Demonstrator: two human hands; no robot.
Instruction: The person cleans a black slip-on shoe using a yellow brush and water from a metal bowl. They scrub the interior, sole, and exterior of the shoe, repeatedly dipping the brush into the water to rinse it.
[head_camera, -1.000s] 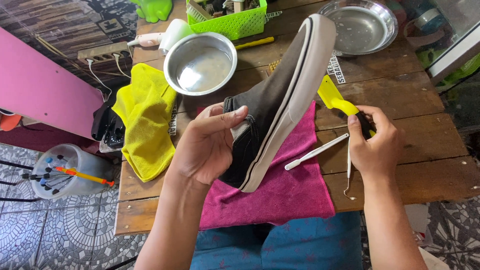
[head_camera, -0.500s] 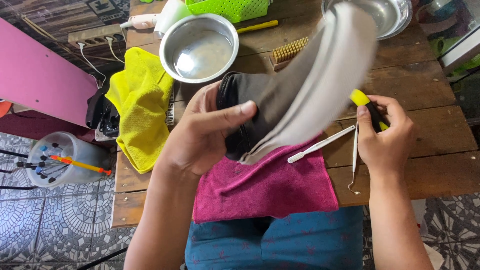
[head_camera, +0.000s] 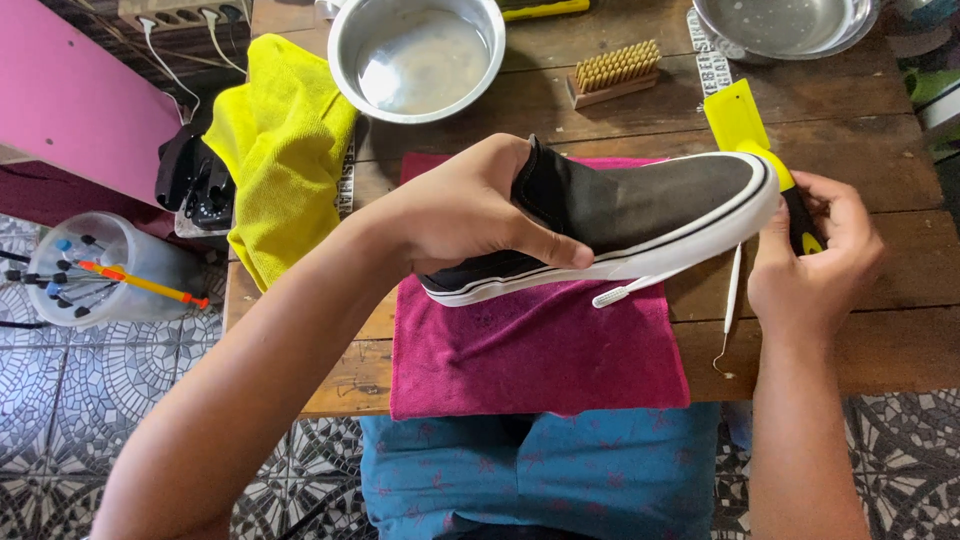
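Note:
My left hand (head_camera: 470, 215) grips a dark grey slip-on shoe (head_camera: 640, 205) with a white sole by its heel, holding it on its side above a magenta cloth (head_camera: 535, 350). At the shoe's toe, my right hand (head_camera: 815, 260) holds a yellow scraper with a black handle (head_camera: 745, 125). A small white brush (head_camera: 625, 290) and a thin white hook pick (head_camera: 728, 320) lie on the table under the shoe's toe.
A steel bowl of water (head_camera: 420, 55), a wooden bristle brush (head_camera: 612, 72) and a second steel bowl (head_camera: 785, 25) stand at the far side of the wooden table (head_camera: 900, 330). A yellow cloth (head_camera: 285, 150) drapes the left edge. A clear tub of pens (head_camera: 100, 270) sits on the tiled floor.
The shoe has swung down from a steep upright tilt to lie level on its side over the magenta cloth. My right hand stays at the toe with the scraper.

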